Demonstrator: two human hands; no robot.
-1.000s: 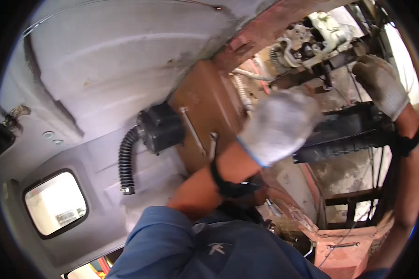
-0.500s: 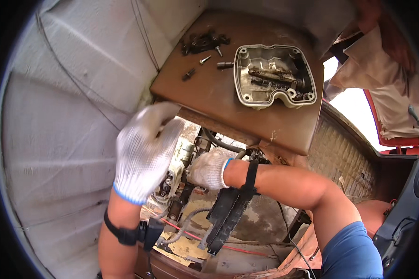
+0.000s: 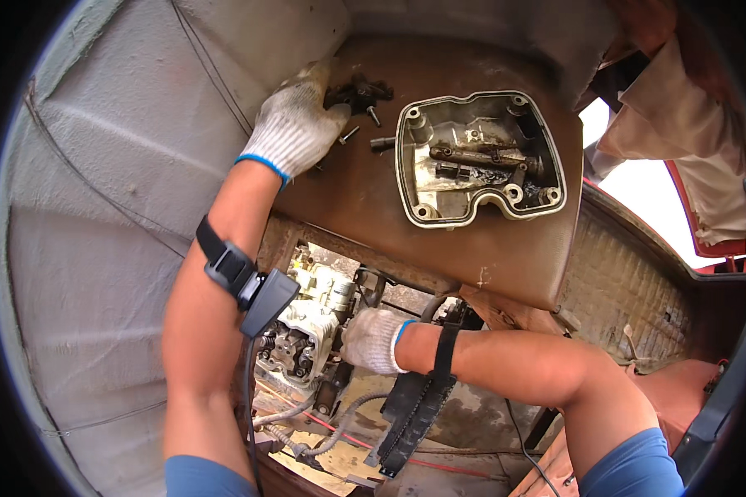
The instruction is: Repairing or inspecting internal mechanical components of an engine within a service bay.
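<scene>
Brown seat (image 3: 439,257) bears pale, illegible mark (image 3: 484,276); left hand (image 3: 302,124) at dark metal parts (image 3: 363,93) atop it, right hand (image 3: 375,341) curled beside engine (image 3: 294,340) below, fingers partly hidden, cannot tell either grip.

Left hand (image 3: 298,124) stretches forward, right hand (image 3: 373,341) angles inward.

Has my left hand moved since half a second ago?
Yes, your left hand went forward over the brown panel, from its near edge to dark parts.
</scene>
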